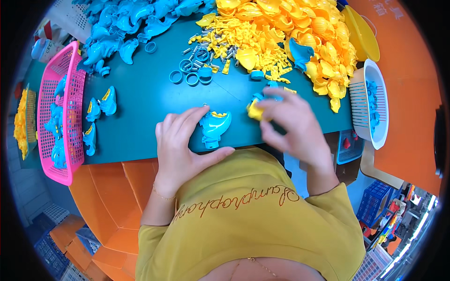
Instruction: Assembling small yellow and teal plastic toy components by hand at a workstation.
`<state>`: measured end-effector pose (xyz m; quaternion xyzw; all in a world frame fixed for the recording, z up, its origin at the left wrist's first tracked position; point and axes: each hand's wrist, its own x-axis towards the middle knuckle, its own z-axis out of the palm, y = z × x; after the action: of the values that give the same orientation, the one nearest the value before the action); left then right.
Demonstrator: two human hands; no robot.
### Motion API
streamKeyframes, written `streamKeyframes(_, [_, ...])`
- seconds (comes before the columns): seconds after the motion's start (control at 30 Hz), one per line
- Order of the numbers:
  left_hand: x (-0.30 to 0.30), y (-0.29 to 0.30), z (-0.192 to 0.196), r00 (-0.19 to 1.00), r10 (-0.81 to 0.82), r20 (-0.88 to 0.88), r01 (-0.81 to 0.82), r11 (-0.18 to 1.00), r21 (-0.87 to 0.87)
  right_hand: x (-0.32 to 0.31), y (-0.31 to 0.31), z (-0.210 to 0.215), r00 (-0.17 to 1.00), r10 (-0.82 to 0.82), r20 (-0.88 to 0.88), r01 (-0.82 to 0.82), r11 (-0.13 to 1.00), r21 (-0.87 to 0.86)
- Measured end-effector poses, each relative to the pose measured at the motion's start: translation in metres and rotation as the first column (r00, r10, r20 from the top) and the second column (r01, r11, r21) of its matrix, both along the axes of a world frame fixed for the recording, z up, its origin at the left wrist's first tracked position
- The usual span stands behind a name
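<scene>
On the table's near edge lies a glossy blue curved plastic shell (216, 129) with a yellow toothed strip along its top. My left hand (180, 138) is around it, index fingertip at its upper left and thumb along its lower end. A tiny metallic bit shows by that fingertip. To the right, my right hand (293, 122) is smeared by motion, with a small yellow plastic piece (254, 111) at its fingertips. Blue plastic shows just behind that piece; whether the two are joined I cannot tell.
Blue shells (112, 28), yellow shells (323, 47) and small yellow parts (253, 35) lie heaped at the back. Blue rings (192, 78) and metal pins are nearer. At left stand a pink basket (75, 117) and several blue-yellow pieces (108, 100); at right, a white basket (382, 107).
</scene>
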<state>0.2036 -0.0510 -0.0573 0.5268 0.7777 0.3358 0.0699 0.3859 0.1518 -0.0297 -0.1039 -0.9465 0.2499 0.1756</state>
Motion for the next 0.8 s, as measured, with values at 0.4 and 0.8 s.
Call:
streamKeyframes(0.4, [0.000, -0.005, -0.001, 0.998, -0.061, 0.019, 0.062, 0.998, -0.016, 0.007, -0.009, -0.035, 0.994, 0.104, 0.039, -0.093, 0.971, -0.219])
streamKeyframes(0.8, [0.020, 0.008, -0.023, 1.000, 0.016, -0.020, -0.012, 0.989, 0.148, -0.017, -0.049, -0.029, 0.995, -0.101, 0.018, 0.070, 0.535, -0.842])
